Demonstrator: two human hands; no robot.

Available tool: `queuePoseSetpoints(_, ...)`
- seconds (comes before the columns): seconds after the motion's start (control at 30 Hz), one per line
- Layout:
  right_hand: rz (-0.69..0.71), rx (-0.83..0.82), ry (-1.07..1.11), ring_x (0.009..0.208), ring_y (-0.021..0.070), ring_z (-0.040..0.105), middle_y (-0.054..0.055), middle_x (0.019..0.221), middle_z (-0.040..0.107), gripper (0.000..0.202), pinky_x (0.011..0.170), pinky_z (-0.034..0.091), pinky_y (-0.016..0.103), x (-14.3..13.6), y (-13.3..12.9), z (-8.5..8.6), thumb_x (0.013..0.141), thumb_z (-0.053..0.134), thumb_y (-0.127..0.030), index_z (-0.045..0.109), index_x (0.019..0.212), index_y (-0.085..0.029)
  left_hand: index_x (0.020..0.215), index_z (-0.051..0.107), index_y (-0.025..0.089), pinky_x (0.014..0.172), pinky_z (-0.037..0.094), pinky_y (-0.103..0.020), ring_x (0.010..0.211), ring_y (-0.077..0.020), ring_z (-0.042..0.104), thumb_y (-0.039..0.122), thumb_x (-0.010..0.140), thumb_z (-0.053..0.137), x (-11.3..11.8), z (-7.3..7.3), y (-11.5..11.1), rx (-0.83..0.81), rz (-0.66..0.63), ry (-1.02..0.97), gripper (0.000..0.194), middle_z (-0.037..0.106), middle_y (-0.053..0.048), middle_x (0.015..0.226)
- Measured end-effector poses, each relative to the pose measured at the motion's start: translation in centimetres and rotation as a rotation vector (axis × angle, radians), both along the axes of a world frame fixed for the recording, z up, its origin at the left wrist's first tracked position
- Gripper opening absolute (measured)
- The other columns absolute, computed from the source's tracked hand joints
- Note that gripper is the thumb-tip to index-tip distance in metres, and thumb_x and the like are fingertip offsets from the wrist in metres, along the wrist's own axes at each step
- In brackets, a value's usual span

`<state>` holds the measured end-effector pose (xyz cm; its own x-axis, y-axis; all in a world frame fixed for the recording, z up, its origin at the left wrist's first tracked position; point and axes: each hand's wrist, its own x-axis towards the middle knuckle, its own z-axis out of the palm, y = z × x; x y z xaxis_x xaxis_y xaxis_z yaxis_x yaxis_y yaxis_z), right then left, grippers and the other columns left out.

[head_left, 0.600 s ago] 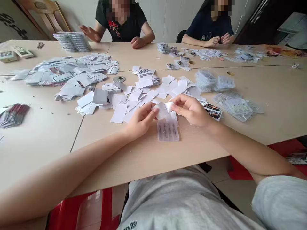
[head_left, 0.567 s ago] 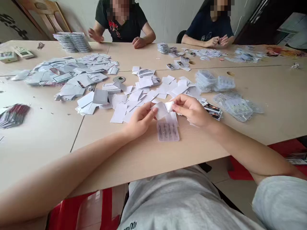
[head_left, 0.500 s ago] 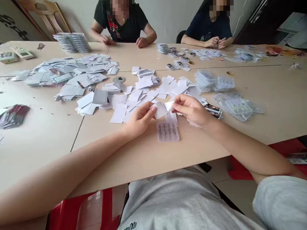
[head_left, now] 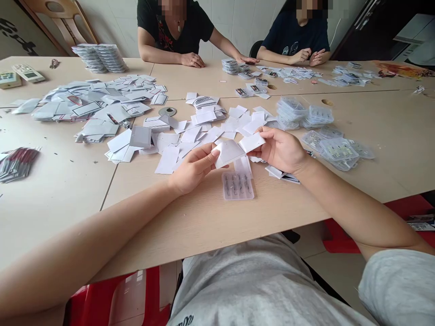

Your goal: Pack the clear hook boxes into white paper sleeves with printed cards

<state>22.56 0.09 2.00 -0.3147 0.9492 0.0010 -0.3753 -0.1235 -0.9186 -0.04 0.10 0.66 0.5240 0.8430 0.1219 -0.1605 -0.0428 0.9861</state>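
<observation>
My left hand (head_left: 196, 166) pinches a white paper piece (head_left: 228, 153) by its left end. My right hand (head_left: 281, 149) is closed on a smaller, brighter white slip (head_left: 252, 142), whose left end meets or overlaps the paper piece; whether the two are joined I cannot tell. Just below the hands, a clear plastic box (head_left: 238, 185) lies flat on the table, with several dark hook-like pieces in its compartments. Another white slip (head_left: 243, 166) lies against the box's far edge. Beyond my hands spreads a heap of white slips (head_left: 200, 136).
A big pile of flat white packets (head_left: 102, 102) lies to the left, near a tape roll (head_left: 167, 111). Clear boxes (head_left: 338, 149) are stacked at right. Box stacks (head_left: 100, 58) stand far left. Two people sit opposite, one with a hand (head_left: 247, 59) by small packets.
The white slip in my right hand has moved right and now lies flatter and more extended from the left-hand piece. Opposite, one person's arm has reached out toward the small packets.
</observation>
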Motion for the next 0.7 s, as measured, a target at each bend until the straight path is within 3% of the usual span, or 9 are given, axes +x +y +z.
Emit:
queuePoseSetpoints(0.1,-0.031,-0.020,0.019,0.065,0.0132,0.055,0.000,0.065,0.055,0.013,0.066,0.052,0.029,0.1,0.1,0.0,0.078,0.052,-0.023,0.053,0.066,-0.018,0.075,0.057,0.015,0.084,0.053,-0.032,0.079,-0.0112,0.055,0.034,0.081,0.064,-0.1,0.1,0.0,-0.148,-0.125,-0.102,0.021,0.054,-0.001,0.077)
queuePoseSetpoints(0.27,-0.028,-0.056,-0.020,0.069,0.0171,0.061,0.002,0.069,0.062,0.012,0.068,0.052,0.031,0.2,0.0,0.4,0.075,0.050,-0.027,0.049,0.067,-0.020,0.070,0.054,0.014,0.081,0.054,-0.032,0.077,-0.0112,0.056,0.028,0.081,0.062,-0.2,0.1,0.2,-0.233,-0.119,-0.127,0.020,0.053,0.000,0.074)
queuePoseSetpoints(0.43,-0.064,-0.053,-0.027,0.075,0.0202,0.067,0.007,0.080,0.070,0.011,0.071,0.052,0.033,0.5,0.0,0.6,0.074,0.049,-0.030,0.048,0.070,-0.020,0.068,0.050,0.015,0.075,0.054,-0.030,0.076,-0.0125,0.059,0.023,0.079,0.061,-0.1,0.2,0.4,-0.229,-0.021,-0.149,0.017,0.053,0.001,0.072)
queuePoseSetpoints(0.6,-0.126,-0.029,-0.036,0.071,0.0189,0.067,0.005,0.075,0.070,0.009,0.069,0.053,0.032,0.6,0.1,0.6,0.073,0.049,-0.028,0.047,0.070,-0.020,0.079,0.043,0.019,0.064,0.049,-0.026,0.068,-0.0131,0.064,0.033,0.083,0.056,-0.4,0.6,1.3,-0.144,0.157,-0.174,0.020,0.065,-0.002,0.085)
queuePoseSetpoints(0.7,-0.170,-0.017,-0.041,0.070,0.0169,0.067,0.002,0.074,0.068,0.007,0.066,0.052,0.030,0.4,0.1,0.5,0.073,0.051,-0.027,0.049,0.074,-0.020,0.083,0.040,0.020,0.061,0.047,-0.025,0.063,-0.0114,0.063,0.035,0.084,0.055,-0.7,0.7,1.8,-0.210,0.230,-0.167,0.021,0.068,-0.005,0.091)
